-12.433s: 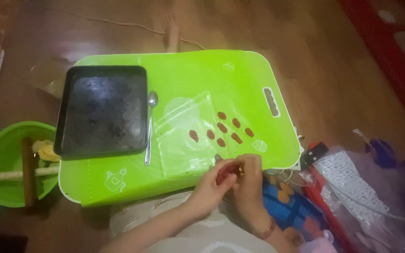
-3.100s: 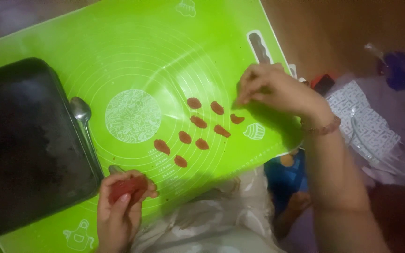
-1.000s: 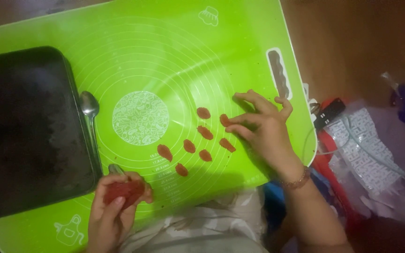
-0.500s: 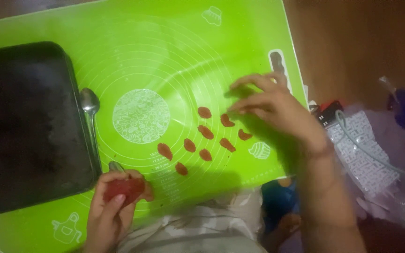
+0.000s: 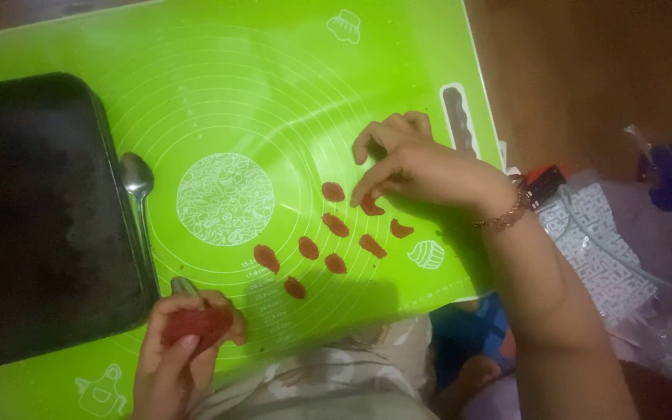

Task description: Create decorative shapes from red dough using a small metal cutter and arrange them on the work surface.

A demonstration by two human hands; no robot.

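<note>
My left hand (image 5: 176,350) holds a lump of red dough (image 5: 196,325) at the near edge of a bright green baking mat (image 5: 289,101). My right hand (image 5: 421,167) reaches over the mat with its index finger pressing a small red dough piece (image 5: 369,207). Several more flat red pieces (image 5: 334,225) lie in rows on the mat just left of and below that hand. A bracelet circles my right wrist.
A dark baking tray (image 5: 40,218) lies on the mat's left side, with a metal spoon (image 5: 140,194) along its right edge. Right of the mat, on the brown floor, lie a patterned white packet (image 5: 600,241), a small black and red object (image 5: 542,185) and clear plastic.
My right hand has gone out to the mat and back several times, and the rows of red pieces have shifted; now its index finger presses one piece. My left hand keeps the red lump.
</note>
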